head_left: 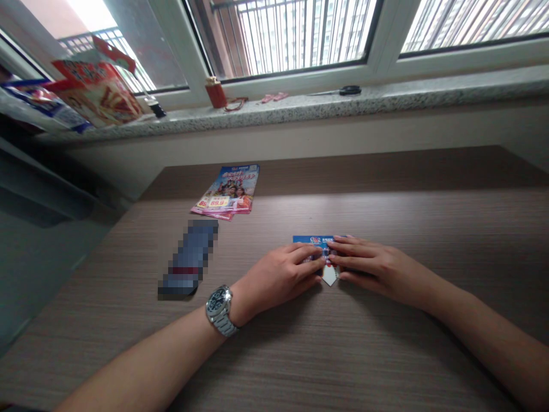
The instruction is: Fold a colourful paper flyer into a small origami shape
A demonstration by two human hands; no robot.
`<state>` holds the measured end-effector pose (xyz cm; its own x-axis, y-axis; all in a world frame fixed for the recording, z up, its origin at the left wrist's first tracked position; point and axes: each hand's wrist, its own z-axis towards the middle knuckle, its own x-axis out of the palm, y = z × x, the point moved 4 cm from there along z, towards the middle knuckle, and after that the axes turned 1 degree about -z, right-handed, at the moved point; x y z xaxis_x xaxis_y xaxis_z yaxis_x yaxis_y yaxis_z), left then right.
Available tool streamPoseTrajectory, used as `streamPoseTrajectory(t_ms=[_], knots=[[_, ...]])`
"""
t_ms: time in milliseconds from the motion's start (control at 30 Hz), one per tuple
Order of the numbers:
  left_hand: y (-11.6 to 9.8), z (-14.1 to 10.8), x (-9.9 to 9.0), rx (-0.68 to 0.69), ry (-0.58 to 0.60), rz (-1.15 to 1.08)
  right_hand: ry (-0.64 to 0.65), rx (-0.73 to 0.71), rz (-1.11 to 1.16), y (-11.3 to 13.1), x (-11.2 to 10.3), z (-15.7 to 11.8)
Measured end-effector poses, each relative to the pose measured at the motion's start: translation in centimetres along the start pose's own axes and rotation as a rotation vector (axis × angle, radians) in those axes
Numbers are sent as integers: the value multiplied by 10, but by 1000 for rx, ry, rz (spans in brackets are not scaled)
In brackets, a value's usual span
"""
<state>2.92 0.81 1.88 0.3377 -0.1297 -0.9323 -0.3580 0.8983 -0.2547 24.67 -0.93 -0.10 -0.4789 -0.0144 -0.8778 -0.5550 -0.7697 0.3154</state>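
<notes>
A folded leaflet (pixel 329 277) lies on the table between my hands, its blue printed strip along the far edge and a pale pointed tip facing me. My left hand (pixel 285 273), with a metal watch (pixel 219 306) at the wrist, rests on the leaflet's left part with fingers stretched out. From the other side, my right hand (pixel 377 266) lies over the right part, its fingers also extended flat. The fingertips of both hands almost meet near the middle. Much of the leaflet is hidden beneath them.
Left of the hands lies a pixelated dark blue object (pixel 189 260). Behind it is a small pile of colourful leaflets (pixel 229 189). A red lighter-like item (pixel 215 92), scissors (pixel 349 90) and snack bags (pixel 100 91) sit on the stone windowsill (pixel 407 88).
</notes>
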Motion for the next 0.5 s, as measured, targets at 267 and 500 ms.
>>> streamPoseTrajectory(t_ms=[267,500], knots=[[-2,2,-2,-1,-3,-9,33,18,-12,0,2,-2],[-1,-1,0,-13,8,-24,27,-3,-14,1,2,-1]])
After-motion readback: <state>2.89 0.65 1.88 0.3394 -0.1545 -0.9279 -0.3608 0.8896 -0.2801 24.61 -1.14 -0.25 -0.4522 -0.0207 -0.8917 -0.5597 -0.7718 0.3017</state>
